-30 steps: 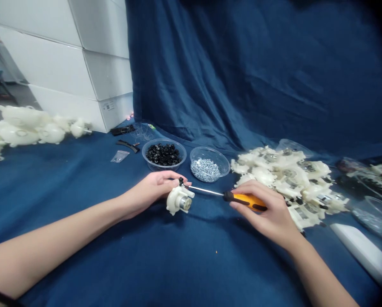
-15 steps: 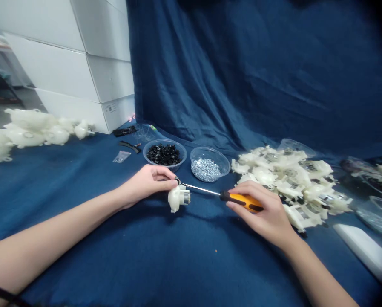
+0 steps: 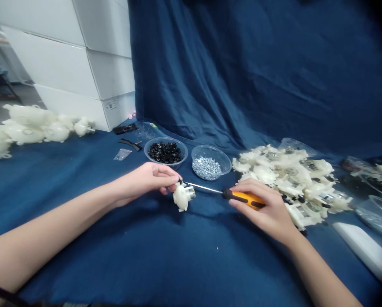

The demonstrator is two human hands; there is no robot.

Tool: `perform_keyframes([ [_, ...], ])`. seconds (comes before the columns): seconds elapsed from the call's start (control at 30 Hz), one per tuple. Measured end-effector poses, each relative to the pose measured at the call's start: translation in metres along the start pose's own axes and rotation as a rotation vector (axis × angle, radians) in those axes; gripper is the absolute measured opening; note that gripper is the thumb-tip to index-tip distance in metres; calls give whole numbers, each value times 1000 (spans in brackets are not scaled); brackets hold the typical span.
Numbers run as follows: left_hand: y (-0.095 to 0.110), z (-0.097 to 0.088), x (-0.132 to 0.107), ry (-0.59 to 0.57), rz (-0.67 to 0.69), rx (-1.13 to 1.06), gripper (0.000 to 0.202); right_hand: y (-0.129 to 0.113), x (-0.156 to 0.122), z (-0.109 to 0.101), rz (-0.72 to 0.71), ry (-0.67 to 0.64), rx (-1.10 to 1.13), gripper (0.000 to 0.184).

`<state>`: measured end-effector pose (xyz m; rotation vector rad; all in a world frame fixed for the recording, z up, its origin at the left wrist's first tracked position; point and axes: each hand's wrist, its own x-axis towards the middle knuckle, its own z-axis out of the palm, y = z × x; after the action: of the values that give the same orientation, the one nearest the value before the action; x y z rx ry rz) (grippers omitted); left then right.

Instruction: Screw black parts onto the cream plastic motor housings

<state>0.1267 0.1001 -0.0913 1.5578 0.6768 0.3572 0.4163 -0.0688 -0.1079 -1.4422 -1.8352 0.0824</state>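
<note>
Item: white plastic housing point(image 3: 182, 198), metal motor end showing, low over the blue cloth point(image 3: 184, 260) at mid-table; resting or lifted, cannot tell. Left hand point(image 3: 144, 182): fingertips pinched on the housing's top. Right hand point(image 3: 269, 209): fingers wrapped round the orange handle of the screwdriver point(image 3: 232, 195), its tip touching the housing's top. Step, by appearance: driving a screw. Next calls for a steady hold and the tip kept seated. Behind: bowl of black parts point(image 3: 186, 152), bowl of screws point(image 3: 228, 161). Right: pile of like housings point(image 3: 289, 179)

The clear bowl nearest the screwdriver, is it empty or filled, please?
Partly filled: silvery screws lie heaped in the bowl, well below its rim.
</note>
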Motion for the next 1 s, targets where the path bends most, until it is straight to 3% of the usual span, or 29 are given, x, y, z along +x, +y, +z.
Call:
perform_keyframes([
  [0.2,-6,-7,7,-155,54,-17,31,4,2,-2,125,-49,87,14],
  [0.43,-23,-7,17,-175,269,-49,20,6,2,-3,225,-118,168,15],
  [0.6,-31,-7,21,-233,253,-101,21,8,3,-6,257,-144,175,16],
  [0.83,-28,-16,19,-374,172,-155,16,5,2,-6,181,-144,165,15],
  [1.0,-26,-16,20,-405,133,-168,18,5,1,-4,127,-107,138,15],
])
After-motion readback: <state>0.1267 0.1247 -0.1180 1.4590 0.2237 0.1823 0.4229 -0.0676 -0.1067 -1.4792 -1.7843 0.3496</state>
